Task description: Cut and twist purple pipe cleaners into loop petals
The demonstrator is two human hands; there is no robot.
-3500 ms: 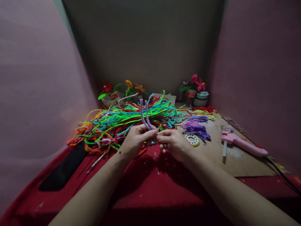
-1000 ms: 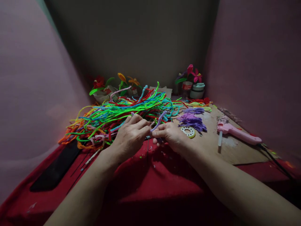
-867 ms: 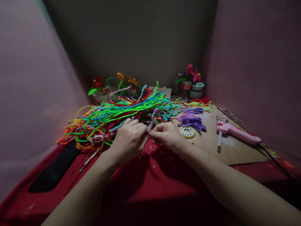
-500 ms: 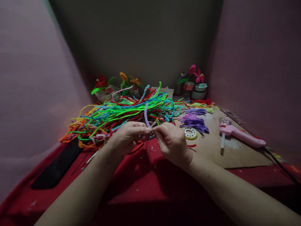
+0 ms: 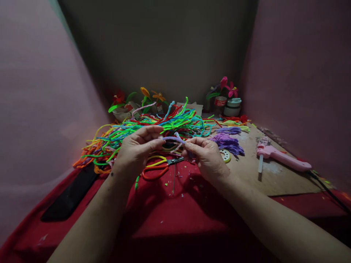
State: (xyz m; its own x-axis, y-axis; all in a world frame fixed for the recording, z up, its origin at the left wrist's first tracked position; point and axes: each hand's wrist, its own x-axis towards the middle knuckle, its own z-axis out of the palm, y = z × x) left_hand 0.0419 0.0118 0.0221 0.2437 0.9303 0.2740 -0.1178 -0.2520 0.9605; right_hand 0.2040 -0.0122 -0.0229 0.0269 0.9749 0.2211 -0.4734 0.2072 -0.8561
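Observation:
A light purple pipe cleaner [image 5: 173, 138] stretches between my two hands, with a short end sticking up near the right fingertips. My left hand [image 5: 138, 148] pinches its left end between thumb and forefinger. Thumb and fingers of my right hand [image 5: 204, 155] are closed on the other end. Under the hands lie scissors [image 5: 156, 168] with one red and one yellow handle, on the red cloth [image 5: 170, 215]. Behind the hands spreads a large heap of pipe cleaners [image 5: 145, 124] in green, blue, red and orange.
On the right, a brown board [image 5: 246, 179] bears purple pipe cleaners [image 5: 227, 142], a yellow-and-white ring [image 5: 226, 155] and a pink glue gun [image 5: 283, 157] with a cord. A black phone-like slab [image 5: 68, 197] lies left. Pipe-cleaner flowers [image 5: 231, 88] and a lidded jar [image 5: 233, 107] stand behind.
My hands have moved apart, the left one up and leftward. The pipe cleaner's standing length has swung down to lie across between them. The scissors have come into fuller view.

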